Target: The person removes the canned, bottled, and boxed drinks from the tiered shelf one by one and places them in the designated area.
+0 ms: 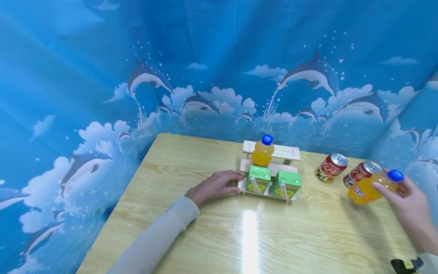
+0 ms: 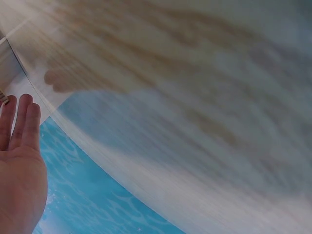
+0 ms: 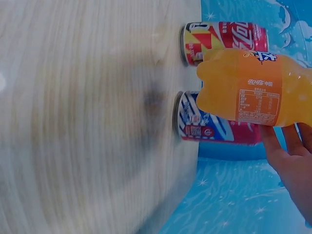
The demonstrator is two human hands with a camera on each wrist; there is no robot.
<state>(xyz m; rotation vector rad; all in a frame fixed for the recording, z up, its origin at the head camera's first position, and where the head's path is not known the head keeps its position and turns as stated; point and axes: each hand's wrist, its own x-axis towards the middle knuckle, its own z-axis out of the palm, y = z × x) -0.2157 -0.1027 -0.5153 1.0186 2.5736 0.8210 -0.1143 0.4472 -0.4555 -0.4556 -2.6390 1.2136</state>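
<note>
My right hand [image 1: 412,199] holds an orange soda bottle [image 1: 369,190] with a blue cap, tilted and raised over the table at the right. In the right wrist view, the bottle [image 3: 243,87] overlaps two red soda cans behind it. My left hand [image 1: 217,186] has its fingertips at the left end of a small stepped wooden rack [image 1: 287,153]. The left wrist view shows this hand's fingers [image 2: 31,126] straight. Two green juice boxes with straws, a left one [image 1: 259,179] and a right one [image 1: 286,184], sit on the rack's lowest step. Behind them stands another orange soda bottle [image 1: 262,154].
One red soda can [image 1: 331,168] stands right of the rack; the other can [image 1: 359,173] is partly behind the held bottle. The wooden table [image 1: 191,156] meets a blue dolphin-print curtain [image 1: 212,57] at its back and left edges.
</note>
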